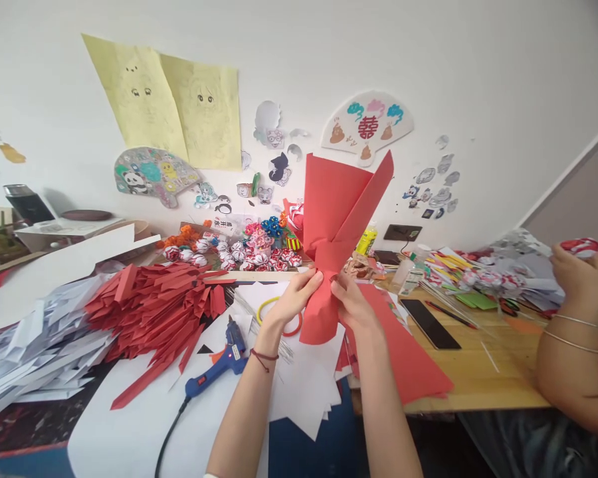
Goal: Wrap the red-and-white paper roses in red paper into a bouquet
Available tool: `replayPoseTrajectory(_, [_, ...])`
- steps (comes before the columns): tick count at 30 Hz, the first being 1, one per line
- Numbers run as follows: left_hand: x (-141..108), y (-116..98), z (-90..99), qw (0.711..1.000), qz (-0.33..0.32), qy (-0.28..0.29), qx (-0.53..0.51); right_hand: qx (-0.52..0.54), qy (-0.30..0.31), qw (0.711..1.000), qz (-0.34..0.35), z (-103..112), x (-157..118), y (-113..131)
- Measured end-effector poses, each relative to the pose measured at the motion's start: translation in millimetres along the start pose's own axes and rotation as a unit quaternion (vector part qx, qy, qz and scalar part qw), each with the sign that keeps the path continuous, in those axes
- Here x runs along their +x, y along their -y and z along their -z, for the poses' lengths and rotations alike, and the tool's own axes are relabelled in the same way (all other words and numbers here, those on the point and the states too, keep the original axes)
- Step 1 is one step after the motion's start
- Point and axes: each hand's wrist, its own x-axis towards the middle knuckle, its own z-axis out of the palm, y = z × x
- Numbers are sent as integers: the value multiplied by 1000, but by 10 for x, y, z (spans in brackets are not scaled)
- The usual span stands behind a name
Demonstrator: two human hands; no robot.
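A red paper bouquet wrap [333,206] stands upright in the middle of the view, wide at the top, with a band round its narrow waist and a flared lower end. My left hand [299,295] grips the waist from the left, thumb on the band. From the right, my right hand [355,302] pinches the same waist. Behind my left hand lie scissors [265,311] with yellow and red handles. A blue glue gun [219,365] rests on white paper to the left. Red paper sheets [403,352] lie to the right, beyond my right hand.
Red paper strips [154,305] and white strips [34,345] are heaped at the left. Paper flowers [259,245] line the back. A black phone [430,324] lies on the wooden table [483,372]. At right, another person's hand [585,279] holds a red-and-white flower [580,247].
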Motion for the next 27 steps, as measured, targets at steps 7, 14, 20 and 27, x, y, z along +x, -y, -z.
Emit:
replayPoseTrajectory(7, [-156, -70, 54, 988, -77, 8, 136, -2, -57, 998, 2, -212, -128, -80])
replayPoseTrajectory(14, [-313, -143, 88, 955, -118, -156, 222, 25, -98, 994, 39, -322, -218, -155])
replayPoseTrajectory(20, [-517, -282, 44, 938, -102, -206, 260, -54, -140, 982, 113, -482, -264, -154])
replayPoseTrajectory(27, [-630, -423, -100, 904, -61, -270, 325, -193, -237, 938, 162, -593, -253, -290])
